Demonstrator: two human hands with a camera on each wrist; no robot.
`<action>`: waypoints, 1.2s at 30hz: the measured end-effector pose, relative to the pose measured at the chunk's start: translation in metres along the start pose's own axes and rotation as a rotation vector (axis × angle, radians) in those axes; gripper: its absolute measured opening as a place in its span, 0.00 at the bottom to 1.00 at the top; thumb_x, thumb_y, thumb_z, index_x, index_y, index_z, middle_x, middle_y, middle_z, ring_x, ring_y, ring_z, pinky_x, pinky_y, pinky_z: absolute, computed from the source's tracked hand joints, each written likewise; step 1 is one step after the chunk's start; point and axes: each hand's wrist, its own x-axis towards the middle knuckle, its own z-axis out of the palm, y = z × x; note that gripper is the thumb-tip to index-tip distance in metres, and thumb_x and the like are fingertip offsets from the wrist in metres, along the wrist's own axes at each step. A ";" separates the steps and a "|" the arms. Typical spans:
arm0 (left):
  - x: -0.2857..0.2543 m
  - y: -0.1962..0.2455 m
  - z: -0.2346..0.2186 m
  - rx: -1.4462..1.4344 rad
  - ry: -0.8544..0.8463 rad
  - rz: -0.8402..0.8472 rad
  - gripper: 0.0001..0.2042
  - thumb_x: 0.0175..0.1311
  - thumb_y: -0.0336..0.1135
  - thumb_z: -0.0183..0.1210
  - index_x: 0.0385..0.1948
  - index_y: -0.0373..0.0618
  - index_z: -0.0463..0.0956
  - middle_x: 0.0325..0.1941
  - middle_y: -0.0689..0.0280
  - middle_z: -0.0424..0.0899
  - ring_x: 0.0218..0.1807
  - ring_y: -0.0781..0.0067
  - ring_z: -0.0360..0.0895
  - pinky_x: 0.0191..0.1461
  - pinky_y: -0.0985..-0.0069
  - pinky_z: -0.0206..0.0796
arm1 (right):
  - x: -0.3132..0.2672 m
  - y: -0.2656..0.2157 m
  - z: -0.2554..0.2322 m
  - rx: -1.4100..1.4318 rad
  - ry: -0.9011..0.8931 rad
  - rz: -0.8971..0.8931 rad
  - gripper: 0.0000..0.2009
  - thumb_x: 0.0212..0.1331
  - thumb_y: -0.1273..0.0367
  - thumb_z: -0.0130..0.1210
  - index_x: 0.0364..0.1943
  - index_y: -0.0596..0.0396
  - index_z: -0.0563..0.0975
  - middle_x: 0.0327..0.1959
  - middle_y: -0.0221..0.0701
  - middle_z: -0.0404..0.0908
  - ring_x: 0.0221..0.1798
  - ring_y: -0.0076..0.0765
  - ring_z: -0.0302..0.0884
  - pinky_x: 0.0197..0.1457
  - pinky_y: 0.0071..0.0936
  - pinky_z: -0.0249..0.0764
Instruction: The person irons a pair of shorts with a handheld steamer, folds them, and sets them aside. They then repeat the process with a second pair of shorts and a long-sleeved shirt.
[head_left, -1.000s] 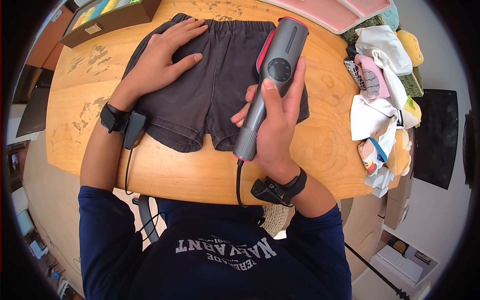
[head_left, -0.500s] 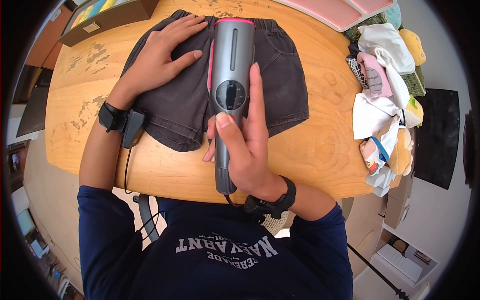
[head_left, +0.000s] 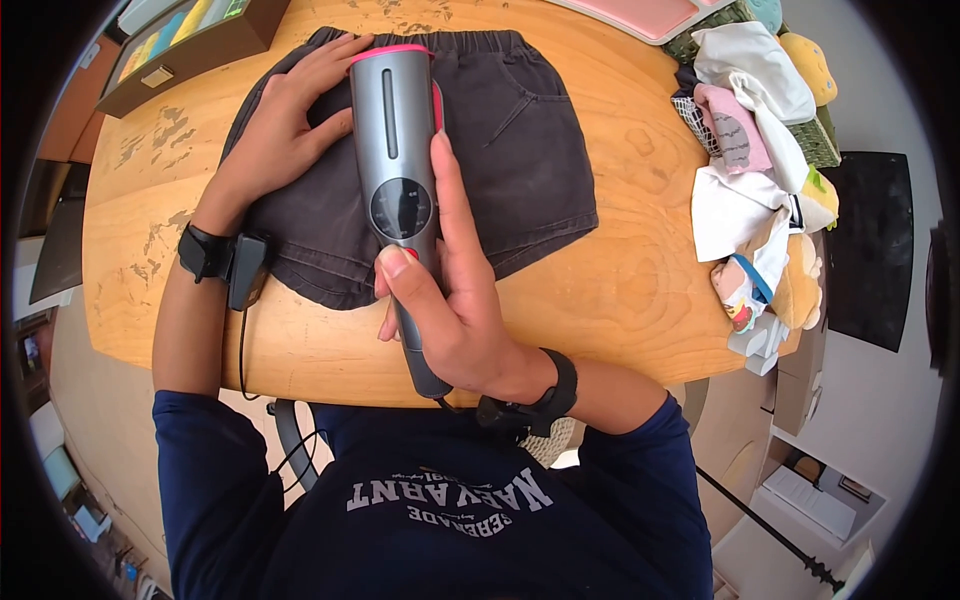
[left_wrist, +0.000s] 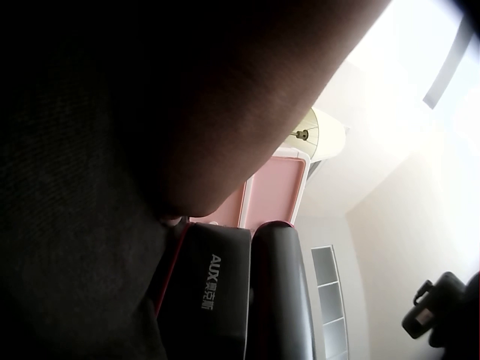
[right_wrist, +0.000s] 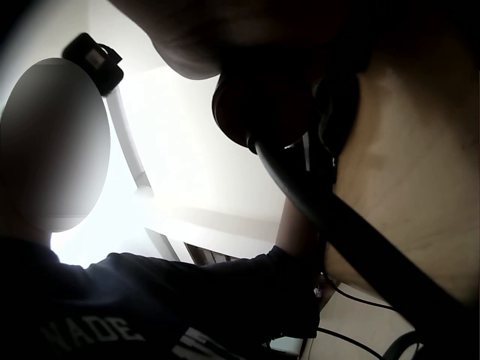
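Note:
Dark grey shorts [head_left: 530, 180] with a gathered elastic waistband lie spread flat on the wooden table, waistband at the far side. My left hand [head_left: 285, 130] rests on their left part, fingers stretched toward the waistband and thumb out to the side. My right hand [head_left: 460, 310] grips the handle of a grey and pink handheld garment steamer [head_left: 410, 145], thumb right at its red button. The steamer's head overlaps the middle-left of the shorts, close beside my left thumb. In the left wrist view, the dark steamer head [left_wrist: 202, 292] stands low over the cloth.
Folded white and pink clothes [head_left: 735, 130] and soft toys pile up at the table's right edge. A brown box [head_left: 200, 65] stands at the back left and a pink tray [head_left: 640, 12] at the back right. The steamer's black cord [right_wrist: 337, 225] runs down past the right wrist.
My right hand has carried the steamer leftward, from the right leg of the shorts across the middle. The left hand stays on the cloth. The head view has shifted slightly.

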 end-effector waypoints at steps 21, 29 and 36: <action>0.001 0.009 -0.003 -0.026 0.036 0.006 0.25 0.67 0.39 0.64 0.67 0.51 0.74 0.74 0.61 0.72 0.78 0.55 0.61 0.76 0.58 0.54 | 0.004 -0.007 -0.005 0.065 0.057 0.061 0.39 0.75 0.71 0.43 0.81 0.42 0.31 0.36 0.35 0.75 0.32 0.19 0.75 0.29 0.22 0.82; 0.002 0.008 -0.002 -0.025 0.032 0.009 0.25 0.67 0.38 0.64 0.67 0.51 0.74 0.74 0.61 0.72 0.78 0.54 0.62 0.77 0.58 0.54 | 0.004 -0.009 -0.005 0.051 0.051 0.080 0.39 0.76 0.70 0.43 0.81 0.41 0.32 0.35 0.35 0.76 0.29 0.19 0.75 0.29 0.22 0.82; 0.003 0.011 -0.004 -0.027 0.042 0.010 0.25 0.66 0.37 0.64 0.65 0.49 0.74 0.73 0.59 0.73 0.78 0.53 0.63 0.77 0.58 0.54 | 0.003 -0.009 -0.005 0.121 0.050 0.085 0.41 0.73 0.72 0.46 0.81 0.44 0.32 0.39 0.29 0.71 0.35 0.16 0.70 0.27 0.17 0.79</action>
